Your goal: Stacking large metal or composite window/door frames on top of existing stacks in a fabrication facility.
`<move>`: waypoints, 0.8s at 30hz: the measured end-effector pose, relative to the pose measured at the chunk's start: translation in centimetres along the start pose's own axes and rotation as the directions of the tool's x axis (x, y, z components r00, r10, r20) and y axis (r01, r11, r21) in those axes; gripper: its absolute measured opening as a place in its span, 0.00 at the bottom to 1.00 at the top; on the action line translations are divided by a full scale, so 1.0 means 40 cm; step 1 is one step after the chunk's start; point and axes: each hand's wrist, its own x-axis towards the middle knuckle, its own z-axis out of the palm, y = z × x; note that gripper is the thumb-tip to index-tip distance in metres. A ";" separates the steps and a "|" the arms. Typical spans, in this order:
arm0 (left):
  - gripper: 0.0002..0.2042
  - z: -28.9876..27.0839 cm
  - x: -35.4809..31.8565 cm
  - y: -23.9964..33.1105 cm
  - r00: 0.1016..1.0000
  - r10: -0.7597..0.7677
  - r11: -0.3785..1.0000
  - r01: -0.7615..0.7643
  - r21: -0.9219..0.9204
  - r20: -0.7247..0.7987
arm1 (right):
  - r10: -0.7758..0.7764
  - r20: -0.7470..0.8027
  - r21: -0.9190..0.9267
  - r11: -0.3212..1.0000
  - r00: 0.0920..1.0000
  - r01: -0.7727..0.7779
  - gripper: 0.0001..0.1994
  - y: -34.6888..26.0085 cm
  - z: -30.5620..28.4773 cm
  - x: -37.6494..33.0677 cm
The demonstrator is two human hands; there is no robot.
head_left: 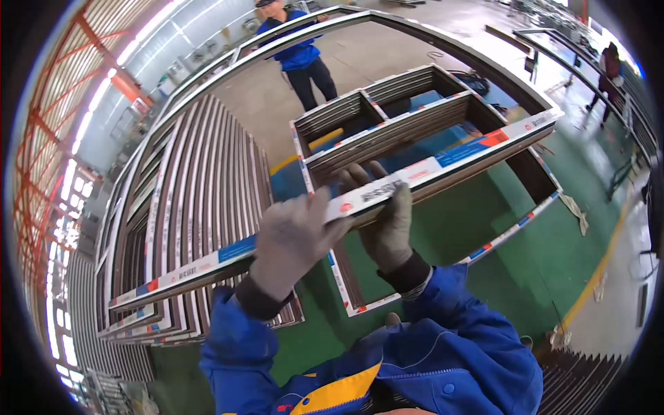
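A large dark window frame [491, 142], its near rail covered in white, blue and red protective tape, spans the view at a tilt. My left hand [290, 235], in a grey glove, wraps around the near rail left of its middle. Just to the right, my right hand [389, 232], also gloved, grips the same rail from below, its fingertips showing on the far side. At the far end a co-worker in blue [301, 59] stands with hands by the far rail; whether they grip it is too small to tell.
Left, many similar frames [211, 166] lean together in a tight row, partly under the held one. Beyond my hands stands a stack of smaller divided frames [391, 142] on the green floor [526, 256]. Another person [609, 76] is at the far right, beside metal racks [577, 69].
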 end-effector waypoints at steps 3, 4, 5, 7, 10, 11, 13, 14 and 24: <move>0.23 -0.012 -0.135 -0.138 0.995 -0.054 0.992 0.063 -0.107 0.081 | -0.067 -0.105 0.057 0.996 0.992 0.073 0.42 -0.090 -0.141 0.025; 0.23 -0.029 -0.177 -0.195 0.975 -0.084 0.991 0.103 -0.085 0.203 | -0.105 -0.163 0.000 0.994 0.981 0.106 0.42 -0.134 -0.166 0.024; 0.25 -0.053 -0.245 -0.251 0.952 -0.189 0.980 0.196 -0.010 0.239 | -0.134 -0.209 -0.038 0.991 0.969 0.129 0.42 -0.168 -0.173 0.026; 0.25 -0.096 -0.353 -0.361 0.964 -0.170 0.981 0.146 0.127 0.204 | -0.194 -0.272 -0.103 0.980 0.943 0.172 0.41 -0.248 -0.223 0.036; 0.26 -0.083 -0.386 -0.403 0.931 -0.200 0.980 0.188 0.069 0.304 | -0.226 -0.324 -0.104 0.974 0.919 0.203 0.41 -0.372 -0.356 0.053; 0.26 -0.044 -0.376 -0.392 0.932 -0.133 0.991 0.119 0.063 0.338 | -0.231 -0.337 -0.102 0.973 0.913 0.208 0.41 -0.414 -0.411 0.056; 0.26 0.052 -0.323 -0.332 0.962 0.010 0.998 -0.028 0.062 0.272 | -0.245 -0.389 -0.108 0.969 0.888 0.221 0.41 -0.500 -0.515 0.063; 0.26 0.086 -0.286 -0.286 0.965 -0.003 1.000 -0.004 0.029 0.261 | -0.270 -0.414 -0.120 0.963 0.869 0.242 0.40 -0.554 -0.552 0.071; 0.12 0.611 -0.076 0.285 0.899 0.040 0.944 0.109 -0.311 0.436 | -0.314 -0.740 -0.331 0.940 0.595 0.084 0.19 -1.102 -1.060 0.171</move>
